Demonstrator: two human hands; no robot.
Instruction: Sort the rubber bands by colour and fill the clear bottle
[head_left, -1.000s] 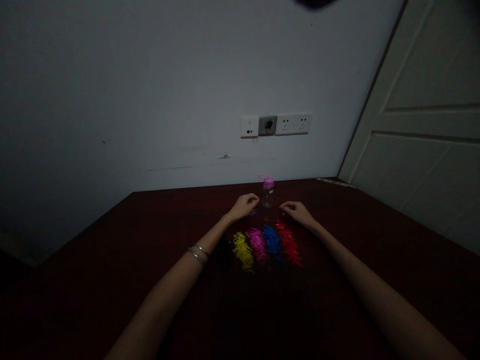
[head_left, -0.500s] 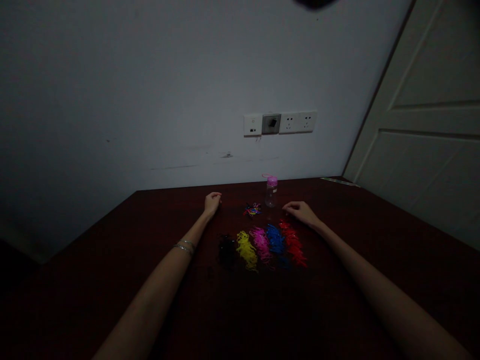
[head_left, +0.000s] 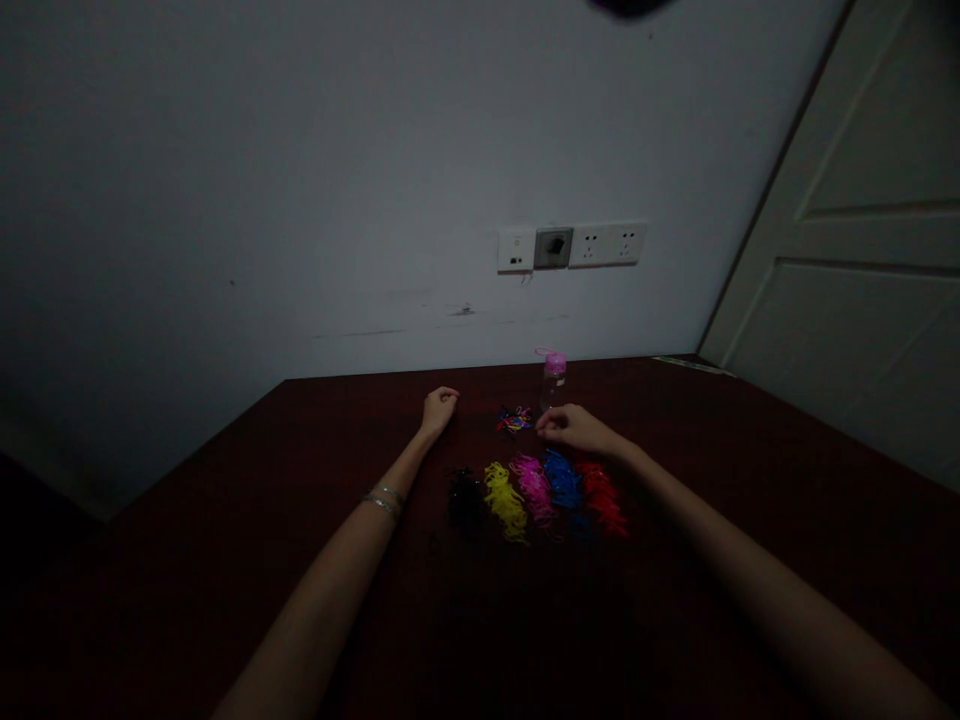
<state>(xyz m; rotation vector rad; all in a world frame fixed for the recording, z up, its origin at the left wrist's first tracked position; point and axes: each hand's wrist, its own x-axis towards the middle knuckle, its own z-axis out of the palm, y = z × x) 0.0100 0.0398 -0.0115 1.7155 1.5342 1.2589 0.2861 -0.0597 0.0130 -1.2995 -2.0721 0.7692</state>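
Dark desk (head_left: 225, 490): 5 single-col. piles (head_left: 534, 490) are sorted, mixed pile (head_left: 514, 420) isn't; L hand (head_left: 439, 410) curled, R hand (head_left: 576, 428) half-curled, contents unclear.

Dim, underexposed view; darkened corners.
Flat pale-grey wall (head_left: 375, 200) reads brightest mid-frame; dark red-brown table (head_left: 352, 420) goes near-black in foreground; black heap of thin bands (head_left: 466, 500) barely resolves; dark rounded shape (head_left: 630, 6) blurs at top edge.

The stringy black pile (head_left: 466, 502), yellow pile (head_left: 506, 502), pink pile (head_left: 535, 490), blue pile (head_left: 563, 482) and red pile (head_left: 602, 500) are each one colour; the multicoloured heap of thin strands (head_left: 514, 420) mixes red, yellow, blue and pink. A pink lid (head_left: 556, 363) tops the clear bottle (head_left: 552, 388); the tabletop (head_left: 337, 420) is dark reddish-brown.
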